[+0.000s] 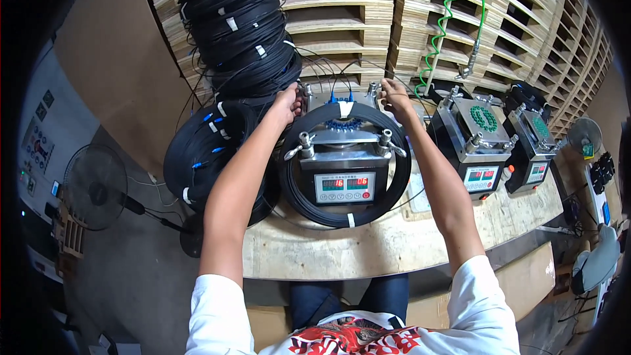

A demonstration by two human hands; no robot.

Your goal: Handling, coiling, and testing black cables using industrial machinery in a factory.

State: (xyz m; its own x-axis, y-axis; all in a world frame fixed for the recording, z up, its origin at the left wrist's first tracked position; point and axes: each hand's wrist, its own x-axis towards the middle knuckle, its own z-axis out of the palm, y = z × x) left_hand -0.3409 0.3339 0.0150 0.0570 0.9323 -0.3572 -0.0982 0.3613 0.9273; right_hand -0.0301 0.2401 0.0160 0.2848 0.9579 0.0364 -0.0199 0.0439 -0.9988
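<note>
1. Head view, work item: a black cable coil [345, 213], bound with white tape, lies flat on the wooden bench [342, 253], ringed around a grey bench machine [344, 171] with two red digit displays on its front face.
2. Head view, left hand [287, 102]: at the far-left corner of the machine, fingers curled on a metal knob beside the coil's rim. A firm grip cannot be confirmed.
3. Head view, right hand [393, 95]: at the far-right corner, fingers bent over the fitting there, touching it. Whether it is clamped cannot be told.
4. Handling judgement: the coil looks light to moderate, springy and floppy. Lifted at one point, it would likely sag. Best taken at two opposite sides, near the tape ties. The blue-tipped cable ends [342, 98] at the far side look fragile.
5. Surroundings: stacked cable coils [236, 26] at left, two similar machines [476, 141] at right, a green coiled hose [444, 20] above.
</note>
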